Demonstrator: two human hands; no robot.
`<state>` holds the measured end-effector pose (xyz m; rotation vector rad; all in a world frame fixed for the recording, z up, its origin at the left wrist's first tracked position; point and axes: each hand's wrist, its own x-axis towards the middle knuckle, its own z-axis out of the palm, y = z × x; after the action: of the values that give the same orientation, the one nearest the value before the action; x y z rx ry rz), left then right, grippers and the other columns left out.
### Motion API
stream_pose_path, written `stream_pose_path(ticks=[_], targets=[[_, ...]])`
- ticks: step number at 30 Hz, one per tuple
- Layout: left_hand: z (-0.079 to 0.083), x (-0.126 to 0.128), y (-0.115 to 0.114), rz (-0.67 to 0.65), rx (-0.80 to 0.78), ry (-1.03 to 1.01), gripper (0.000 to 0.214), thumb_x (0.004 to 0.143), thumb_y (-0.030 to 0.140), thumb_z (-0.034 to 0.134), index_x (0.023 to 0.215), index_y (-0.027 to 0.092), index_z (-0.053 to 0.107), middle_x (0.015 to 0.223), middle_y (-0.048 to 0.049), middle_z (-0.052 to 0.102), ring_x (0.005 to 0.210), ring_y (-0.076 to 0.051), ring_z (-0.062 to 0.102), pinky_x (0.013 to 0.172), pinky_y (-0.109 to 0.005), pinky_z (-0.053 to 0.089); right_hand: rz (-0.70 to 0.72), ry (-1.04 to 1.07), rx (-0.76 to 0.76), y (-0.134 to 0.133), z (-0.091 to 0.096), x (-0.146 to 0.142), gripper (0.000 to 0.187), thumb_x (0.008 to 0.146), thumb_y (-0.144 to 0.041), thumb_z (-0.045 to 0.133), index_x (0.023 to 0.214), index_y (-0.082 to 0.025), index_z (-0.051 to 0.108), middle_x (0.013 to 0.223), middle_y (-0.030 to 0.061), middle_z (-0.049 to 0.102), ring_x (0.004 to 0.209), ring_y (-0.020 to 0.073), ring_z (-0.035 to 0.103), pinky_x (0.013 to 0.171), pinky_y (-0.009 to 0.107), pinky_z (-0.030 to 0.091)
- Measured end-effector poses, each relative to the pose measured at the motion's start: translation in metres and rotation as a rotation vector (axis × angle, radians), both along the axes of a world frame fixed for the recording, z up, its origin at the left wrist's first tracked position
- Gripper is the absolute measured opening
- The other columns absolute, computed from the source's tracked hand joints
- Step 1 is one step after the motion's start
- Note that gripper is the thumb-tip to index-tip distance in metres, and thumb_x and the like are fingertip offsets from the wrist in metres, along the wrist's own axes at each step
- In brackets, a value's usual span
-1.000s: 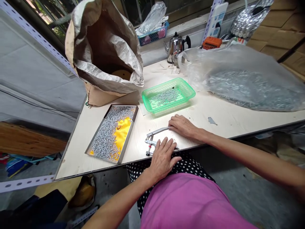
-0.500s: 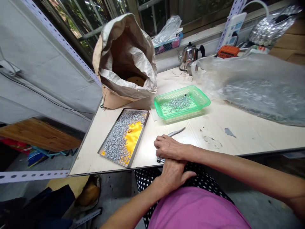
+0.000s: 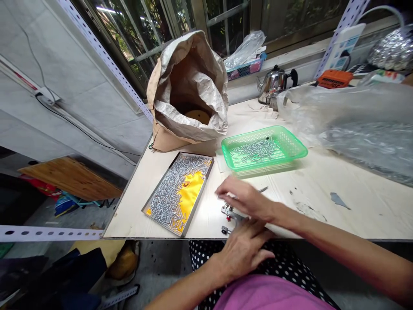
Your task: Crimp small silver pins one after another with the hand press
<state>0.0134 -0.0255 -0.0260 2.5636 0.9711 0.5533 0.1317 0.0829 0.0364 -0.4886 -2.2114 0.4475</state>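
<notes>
A small metal toggle clamp [image 3: 228,213] with a long handle sits near the table's front edge. My right hand [image 3: 247,199] hovers over it, fingers pointing left toward the tray and smeared by motion. My left hand [image 3: 245,247] lies at the table's edge just below the clamp, fingers spread and holding nothing. A shallow metal tray [image 3: 179,193] with a yellow liner, holding several small silver screws, is left of the hands. A green plastic basket [image 3: 292,144] with more screws stands behind them.
A big open paper sack [image 3: 190,90] stands at the back left. A large clear plastic bag [image 3: 355,120] of silver parts covers the right side. A steel kettle [image 3: 274,81] and an orange tool [image 3: 334,78] are by the window. A grey scrap [image 3: 338,200] lies on the table.
My right hand has lifted off my left hand and reached left over the clamp. My left hand has slid back toward the table's edge and spread its fingers. The view has tilted up.
</notes>
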Motion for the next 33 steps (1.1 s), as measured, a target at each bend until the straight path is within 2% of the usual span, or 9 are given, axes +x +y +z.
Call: stream_pose_path(ticks=[2,7,9,12,18,24,27,30,33], targets=[[0.015,-0.02,0.02,0.127,0.109,-0.034,0.026,0.098,0.028,0.047,0.114,0.018,0.065,0.118,-0.0119,0.065,0.115,-0.023,0.057,0.097,-0.038,0.047,-0.188,0.067,0.081,0.027,0.019,0.025,0.017,0.098,-0.022,0.047,0.101,-0.017,0.063,0.091,0.0067,0.067,0.089,0.0191,0.058,0.08,0.033,0.046],[0.041,-0.096,0.096,0.8,0.159,0.161,0.023,0.095,0.023,0.05,0.095,0.016,0.072,0.093,-0.0094,0.067,0.091,-0.022,0.059,0.081,-0.032,0.045,-0.604,-0.16,0.168,0.063,0.031,0.079,0.02,0.096,-0.028,0.051,0.099,-0.019,0.068,0.099,0.0109,0.063,0.093,0.0253,0.058,0.081,0.04,0.047],[0.041,-0.119,0.124,1.003,-0.003,0.275,0.026,0.094,0.027,0.051,0.087,0.016,0.073,0.09,-0.0094,0.068,0.087,-0.022,0.06,0.075,-0.03,0.043,-0.595,-0.233,0.092,0.045,0.018,0.081,0.022,0.097,-0.03,0.048,0.099,-0.019,0.068,0.099,0.0109,0.061,0.089,0.0234,0.059,0.077,0.037,0.048],[0.032,-0.133,0.153,1.149,-0.149,0.358,0.029,0.093,0.037,0.054,0.089,0.016,0.073,0.1,-0.0104,0.07,0.088,-0.022,0.063,0.071,-0.029,0.04,-0.334,-0.36,-0.16,-0.005,-0.016,0.067,0.022,0.099,-0.03,0.046,0.1,-0.019,0.065,0.092,0.0064,0.061,0.078,0.0173,0.06,0.073,0.031,0.049],[0.02,-0.136,0.175,1.18,-0.178,0.402,0.023,0.088,0.032,0.058,0.092,0.014,0.073,0.097,-0.0126,0.072,0.089,-0.023,0.065,0.07,-0.028,0.039,-0.249,-0.616,-0.32,-0.065,-0.068,0.044,0.01,0.091,-0.021,0.058,0.1,-0.019,0.061,0.097,0.0068,0.062,0.084,0.0199,0.06,0.072,0.031,0.046],[0.031,-0.148,0.164,1.039,-0.22,0.409,0.011,0.081,0.02,0.061,0.078,0.013,0.069,0.084,-0.0086,0.071,0.082,-0.019,0.062,0.068,-0.025,0.036,-0.233,-0.667,-0.18,-0.042,-0.062,0.057,0.008,0.09,-0.026,0.061,0.092,-0.018,0.063,0.104,0.0107,0.063,0.097,0.0263,0.057,0.08,0.039,0.044],[0.038,-0.155,0.154,0.987,-0.253,0.383,0.008,0.077,0.017,0.064,0.07,0.014,0.065,0.077,-0.0054,0.069,0.075,-0.016,0.059,0.065,-0.024,0.036,-0.201,-0.625,-0.09,-0.03,-0.056,0.067,0.031,0.081,-0.037,0.071,0.103,-0.016,0.062,0.137,0.018,0.05,0.127,0.0361,0.041,0.098,0.052,0.037],[0.046,-0.155,0.143,0.979,-0.276,0.348,0.006,0.074,0.013,0.064,0.069,0.014,0.064,0.072,-0.0026,0.067,0.068,-0.014,0.058,0.063,-0.023,0.037,-0.159,-0.657,-0.102,-0.02,-0.054,0.074,0.046,0.075,-0.05,0.074,0.102,-0.014,0.062,0.143,0.022,0.044,0.137,0.0401,0.029,0.107,0.061,0.024],[0.055,-0.141,0.122,0.976,-0.371,0.18,0.006,0.076,0.017,0.063,0.08,0.014,0.065,0.071,-0.0006,0.066,0.059,-0.012,0.058,0.059,-0.023,0.041,-0.073,-0.673,-0.085,-0.012,-0.054,0.078,0.034,0.086,-0.047,0.064,0.101,-0.017,0.063,0.141,0.0188,0.047,0.133,0.0359,0.035,0.104,0.059,0.024]])
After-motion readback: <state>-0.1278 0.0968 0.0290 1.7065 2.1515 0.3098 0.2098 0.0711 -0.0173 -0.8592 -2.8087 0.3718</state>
